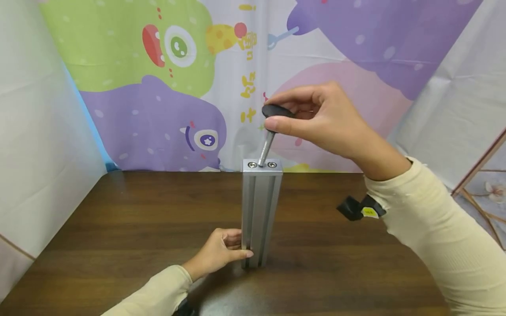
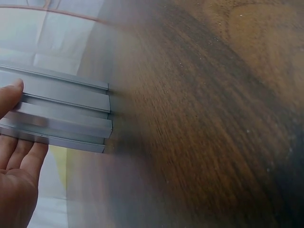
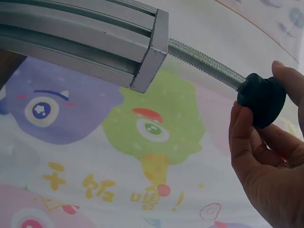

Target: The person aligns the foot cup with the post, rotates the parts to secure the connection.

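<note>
A silver aluminium profile (image 1: 258, 210) stands upright on the wooden table, with a metal end plate (image 1: 262, 170) on top held by two screws. My left hand (image 1: 217, 254) grips the profile near its foot, thumb on the front face and fingers behind, as the left wrist view also shows. Above the plate, my right hand (image 1: 320, 116) pinches the black round base of a levelling foot (image 3: 261, 99) between thumb and fingers. Its threaded rod (image 3: 206, 64) points down, slightly tilted, with its tip right at the middle of the plate between the screws.
The dark wooden table (image 1: 138, 219) reaches back to a curtain (image 1: 233, 79) printed with cartoon monsters. White cloth walls (image 1: 27, 109) close in the left and right sides. A black strap piece (image 1: 352, 208) juts from the right sleeve.
</note>
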Demonstrator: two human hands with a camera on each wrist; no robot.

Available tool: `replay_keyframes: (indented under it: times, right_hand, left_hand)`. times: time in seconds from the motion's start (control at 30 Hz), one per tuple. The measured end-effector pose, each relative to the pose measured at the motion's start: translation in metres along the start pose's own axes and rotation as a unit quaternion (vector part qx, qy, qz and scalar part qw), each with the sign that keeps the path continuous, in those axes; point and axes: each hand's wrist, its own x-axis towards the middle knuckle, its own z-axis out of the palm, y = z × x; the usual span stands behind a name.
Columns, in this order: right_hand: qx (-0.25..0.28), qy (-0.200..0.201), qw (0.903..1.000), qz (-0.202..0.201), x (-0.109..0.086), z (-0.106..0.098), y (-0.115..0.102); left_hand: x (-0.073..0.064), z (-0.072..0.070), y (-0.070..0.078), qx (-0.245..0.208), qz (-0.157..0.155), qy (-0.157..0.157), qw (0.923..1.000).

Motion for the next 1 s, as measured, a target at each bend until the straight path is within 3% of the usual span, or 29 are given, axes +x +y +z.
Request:
replay_keyframes:
  times: [0.23,0.47,0.77,1.0]
  right_hand:
    - [-0.046,-0.026,0.9986,-0.009,0.002,0.0,-0.003]
    - [-0.073,-0.043,0.9964,-0.004,0.005,0.002,-0.007]
    - [-0.104,-0.079,0.9906,0.04,0.009,-0.001,-0.019]
    - [-0.116,-0.094,0.9876,0.047,0.012,-0.002,-0.023]
  left_hand:
    - [-0.001,0.0,0.004,0.006,0.011,-0.003,0.9999]
    - [0.0,0.001,0.002,0.003,0.0,-0.005,1.0]
    - [0.0,0.001,0.001,0.001,-0.001,0.001,1.0]
    - [0.002,0.001,0.0,0.002,0.004,0.0,1.0]
